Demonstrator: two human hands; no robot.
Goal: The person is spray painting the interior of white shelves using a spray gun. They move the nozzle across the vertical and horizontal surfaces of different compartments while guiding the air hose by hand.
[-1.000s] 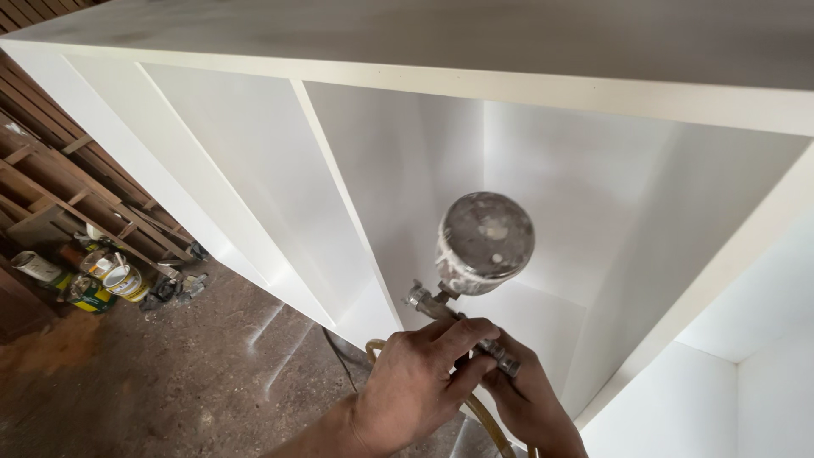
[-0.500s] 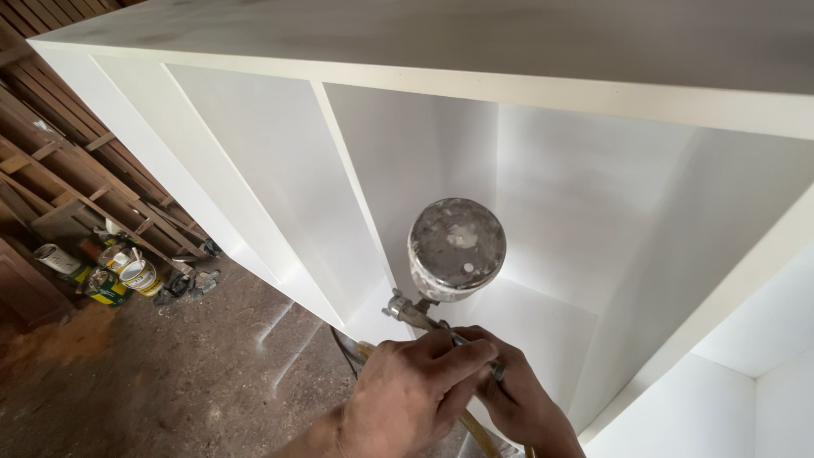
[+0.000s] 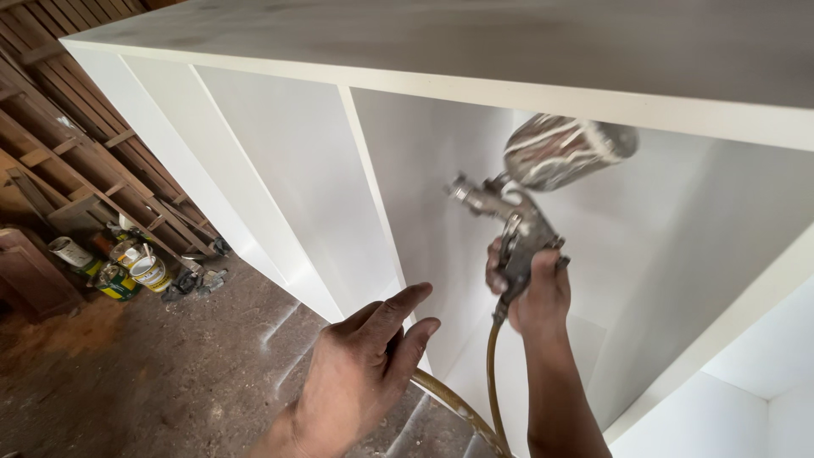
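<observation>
My right hand (image 3: 532, 297) grips the handle of a metal spray gun (image 3: 507, 212) with a paint-smeared cup (image 3: 566, 151) on top. The gun's nozzle points left at the white divider panel (image 3: 398, 178) inside a large white cabinet (image 3: 526, 76). A tan hose (image 3: 462, 407) runs down from the gun's handle. My left hand (image 3: 365, 365) hovers lower left of the gun with its fingers apart, holding nothing, just above the hose.
Dark wooden slats and frames (image 3: 76, 161) lean at the left. Several paint cans (image 3: 140, 270) stand on the brown floor (image 3: 170, 373) below them. The cabinet's open compartments fill the middle and right of the view.
My left hand has let go of the gun and dropped away to the lower left. My right hand has lifted the gun and turned its nozzle left, deeper into the compartment.
</observation>
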